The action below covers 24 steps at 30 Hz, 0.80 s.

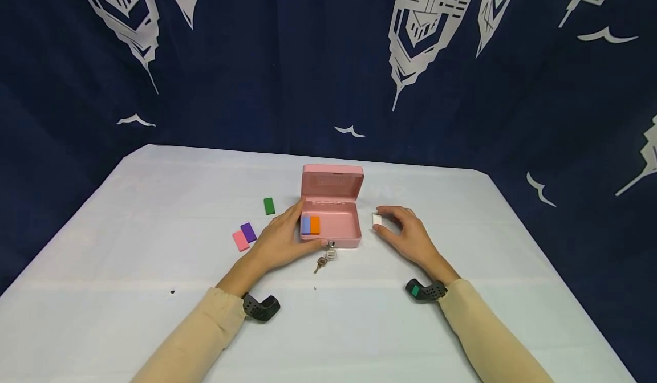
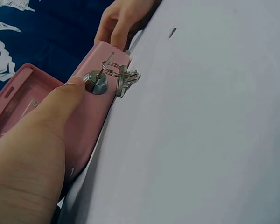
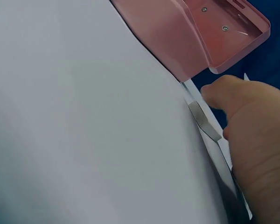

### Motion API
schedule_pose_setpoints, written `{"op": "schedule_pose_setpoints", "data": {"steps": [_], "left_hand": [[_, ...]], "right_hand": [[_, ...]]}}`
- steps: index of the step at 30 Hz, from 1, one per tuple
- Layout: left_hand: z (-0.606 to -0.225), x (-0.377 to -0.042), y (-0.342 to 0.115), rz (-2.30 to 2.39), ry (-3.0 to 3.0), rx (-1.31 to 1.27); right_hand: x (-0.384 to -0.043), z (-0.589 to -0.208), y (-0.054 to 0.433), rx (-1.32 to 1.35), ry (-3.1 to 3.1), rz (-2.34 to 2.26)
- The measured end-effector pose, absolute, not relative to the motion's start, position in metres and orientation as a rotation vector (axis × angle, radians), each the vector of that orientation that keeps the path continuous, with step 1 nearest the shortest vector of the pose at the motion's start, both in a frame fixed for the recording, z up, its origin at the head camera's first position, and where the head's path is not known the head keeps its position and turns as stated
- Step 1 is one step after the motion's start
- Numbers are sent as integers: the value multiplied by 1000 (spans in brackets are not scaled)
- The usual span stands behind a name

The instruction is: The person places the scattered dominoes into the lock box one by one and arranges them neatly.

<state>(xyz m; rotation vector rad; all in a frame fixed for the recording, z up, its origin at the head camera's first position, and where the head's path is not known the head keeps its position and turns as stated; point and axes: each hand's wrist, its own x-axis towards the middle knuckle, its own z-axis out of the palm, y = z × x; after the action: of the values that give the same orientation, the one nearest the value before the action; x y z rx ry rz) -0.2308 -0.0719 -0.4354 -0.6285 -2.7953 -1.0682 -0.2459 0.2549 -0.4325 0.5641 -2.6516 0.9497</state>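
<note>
A pink metal cash box (image 1: 357,232) stands on the table with its lid (image 1: 332,182) raised. My left hand (image 1: 279,240) holds it by the left front corner, thumb (image 2: 67,95) along the front beside the lock (image 2: 96,83). A key sits in that lock, and more keys (image 2: 126,80) hang from its ring. Inside the box, a light blue block (image 1: 305,225) and an orange block (image 1: 315,225) stand side by side at the left. To the right of the box, my right hand (image 1: 408,235) has thumb and finger spread around a white block (image 3: 204,122) on the table.
Left of the box lie a green block (image 1: 269,206), a purple block (image 1: 248,232) and a pink block (image 1: 240,241). A small dark speck (image 1: 172,292) marks the white table (image 1: 328,337). Behind it hangs a dark blue printed curtain (image 1: 256,86).
</note>
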Motion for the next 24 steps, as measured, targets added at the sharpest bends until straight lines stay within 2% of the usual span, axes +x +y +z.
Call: {"op": "schedule_pose_setpoints", "data": {"steps": [15, 24], "left_hand": [[-430, -237, -72, -1096, -2804, -662], [-432, -232, -73, -1116, -2843, -650]], "right_hand": [[-252, -427, 257, 648, -2730, 844], [-250, -428, 257, 575, -2768, 800]]}}
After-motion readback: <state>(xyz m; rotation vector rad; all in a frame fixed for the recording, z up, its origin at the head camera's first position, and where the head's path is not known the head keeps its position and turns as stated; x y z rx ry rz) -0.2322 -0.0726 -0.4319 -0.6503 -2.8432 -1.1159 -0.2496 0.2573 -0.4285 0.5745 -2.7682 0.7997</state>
